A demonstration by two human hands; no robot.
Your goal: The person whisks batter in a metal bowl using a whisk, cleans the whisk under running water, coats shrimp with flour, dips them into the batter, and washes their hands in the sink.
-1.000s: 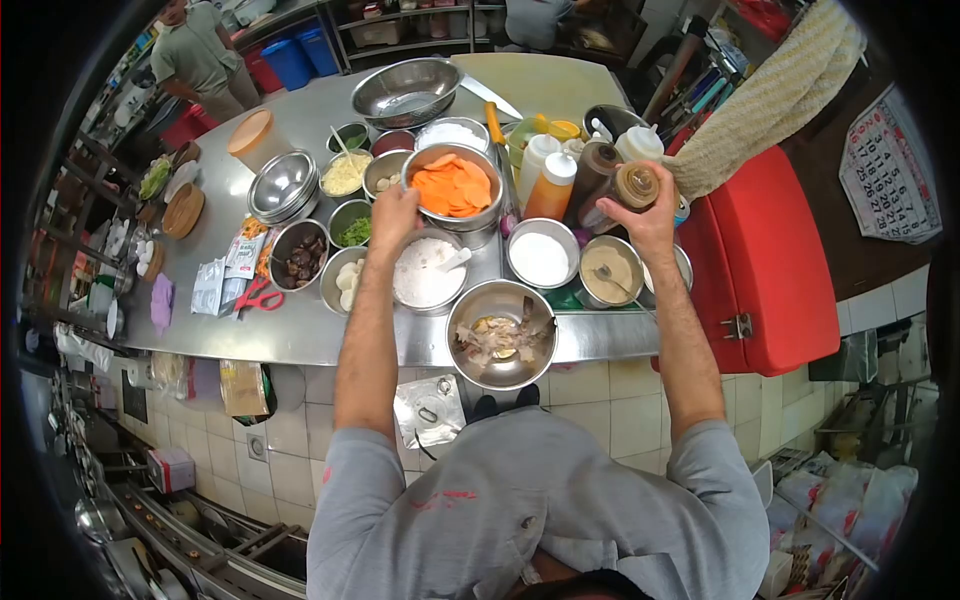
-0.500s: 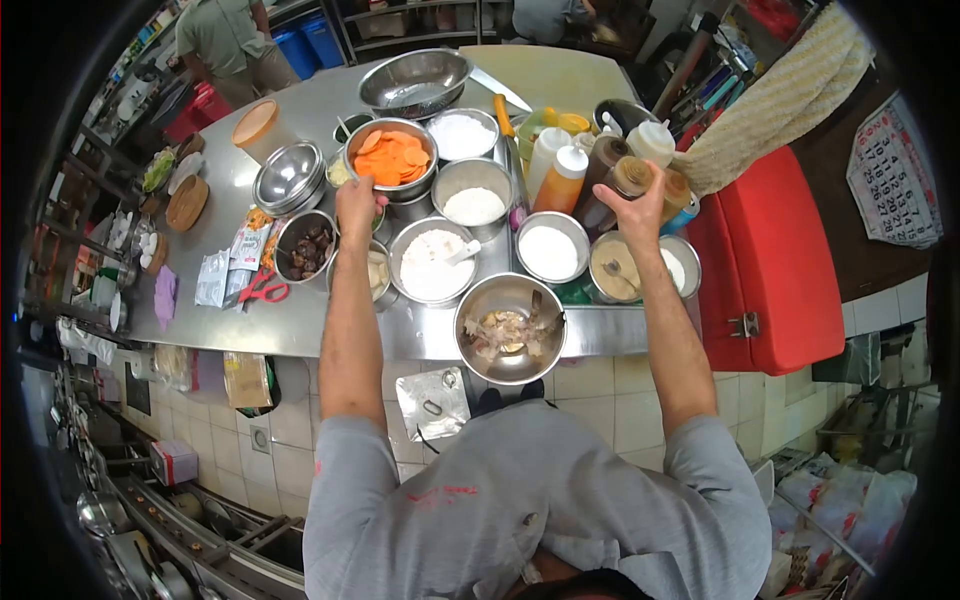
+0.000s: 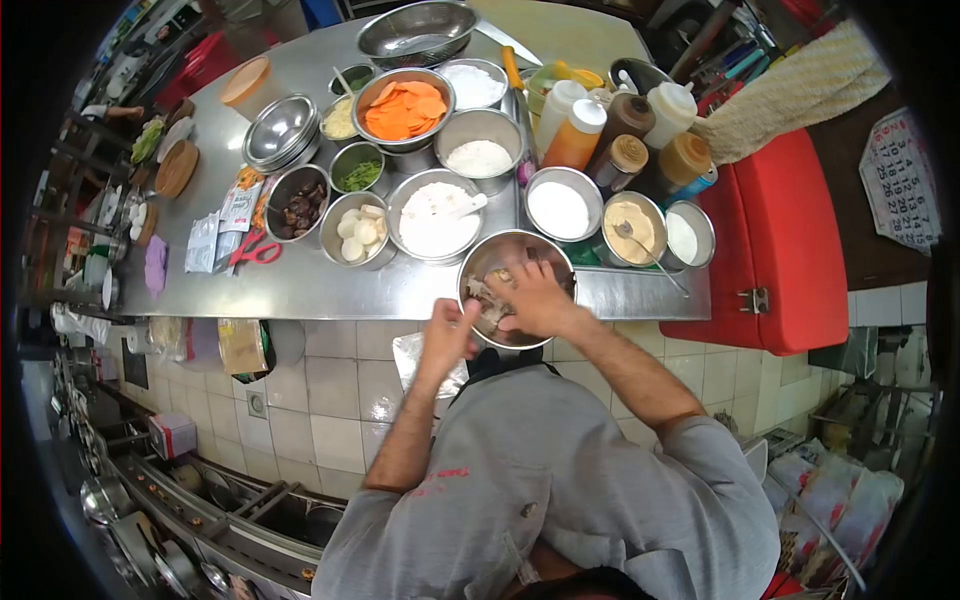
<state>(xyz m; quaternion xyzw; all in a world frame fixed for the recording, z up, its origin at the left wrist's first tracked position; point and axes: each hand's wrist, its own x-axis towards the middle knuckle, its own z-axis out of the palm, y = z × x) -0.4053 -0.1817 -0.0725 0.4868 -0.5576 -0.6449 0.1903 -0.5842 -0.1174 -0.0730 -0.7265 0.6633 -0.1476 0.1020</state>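
Observation:
A steel mixing bowl (image 3: 564, 262) sits at the table's front edge, with pale, uneven pieces (image 3: 486, 297) inside. My right hand (image 3: 540, 300) reaches into it, fingers spread over those pieces. By the bowl's left rim is my left hand (image 3: 449, 338), thumb and fingers loosely curved and apart; whether it touches the rim I cannot tell. Behind the bowl stand steel containers of white powder (image 3: 437, 222), of round white pieces (image 3: 361, 235) and of tan powder with a spoon (image 3: 632, 232). A brown-capped bottle (image 3: 622, 160) stands among the squeeze bottles.
Farther back are a bowl of orange slices (image 3: 405, 108), chopped greens (image 3: 360, 172), dark mushroom-like pieces (image 3: 303, 208) and a large steel bowl (image 3: 418, 35). Red scissors (image 3: 258, 250) lie on the left by packets. A knife (image 3: 508, 42) lies at the back. A red cooler (image 3: 770, 240) adjoins the table's right side.
My right hand has let go of the brown-capped bottle and moved into the mixing bowl. My left hand has come back from the containers by the orange slices to the bowl's left side.

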